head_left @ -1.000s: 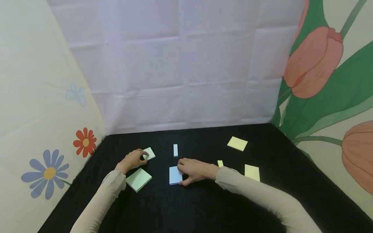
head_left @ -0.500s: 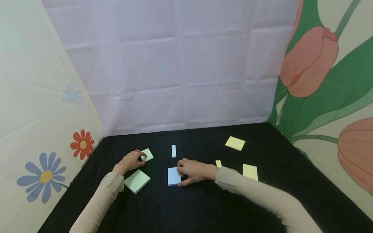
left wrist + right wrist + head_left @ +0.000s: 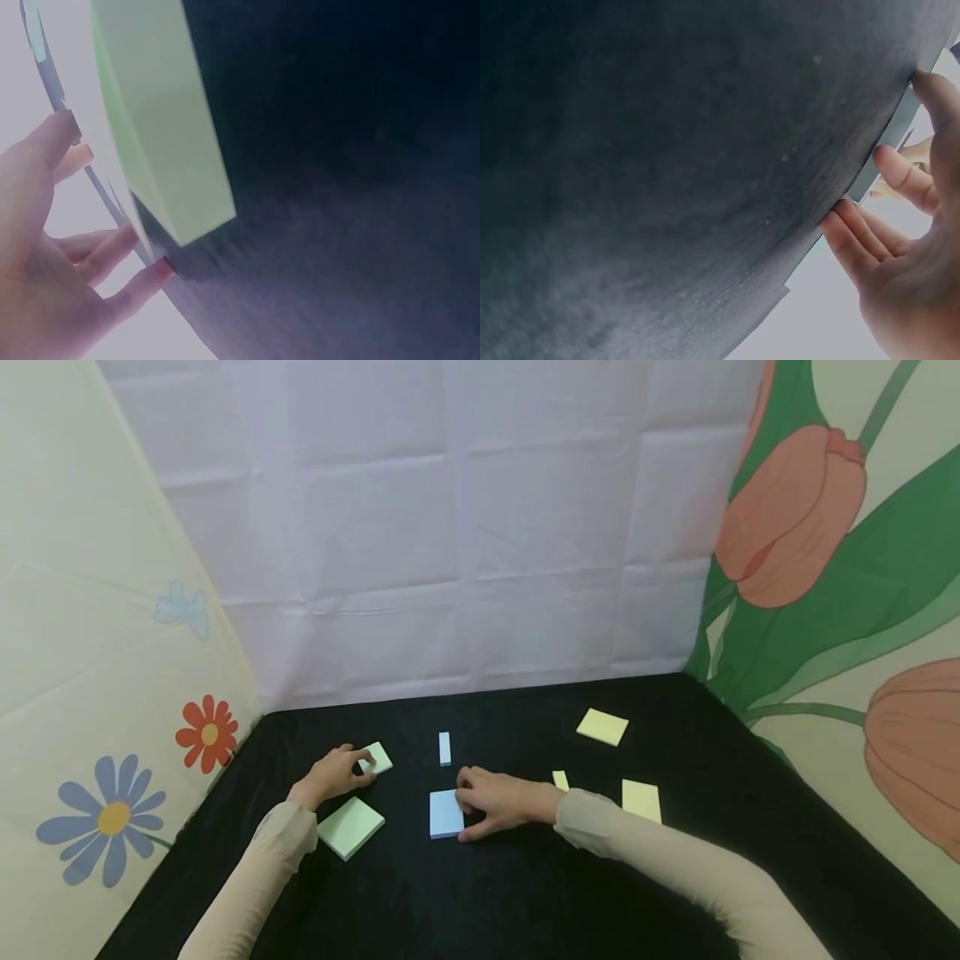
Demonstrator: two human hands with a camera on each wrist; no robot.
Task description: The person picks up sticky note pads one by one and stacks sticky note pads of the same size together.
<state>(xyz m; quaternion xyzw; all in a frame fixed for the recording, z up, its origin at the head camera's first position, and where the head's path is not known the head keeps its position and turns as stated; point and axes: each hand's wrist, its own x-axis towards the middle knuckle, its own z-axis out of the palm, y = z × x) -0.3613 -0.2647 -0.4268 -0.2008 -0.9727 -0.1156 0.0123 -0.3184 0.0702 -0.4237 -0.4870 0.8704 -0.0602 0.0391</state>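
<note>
Right hand [image 3: 497,800] is pinching the square blue pad [image 3: 444,815], which is lying left of its curved fingers; left of that pad and farther off, the left hand [image 3: 333,775] is pinching the small green pad [image 3: 381,755].

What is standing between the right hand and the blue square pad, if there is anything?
Nothing visible. The fingertips and thumb of the right hand are right at the right-hand edge of the blue square pad. The narrow blue pad lies beyond it, farther from the person, so it is not between them.
</note>
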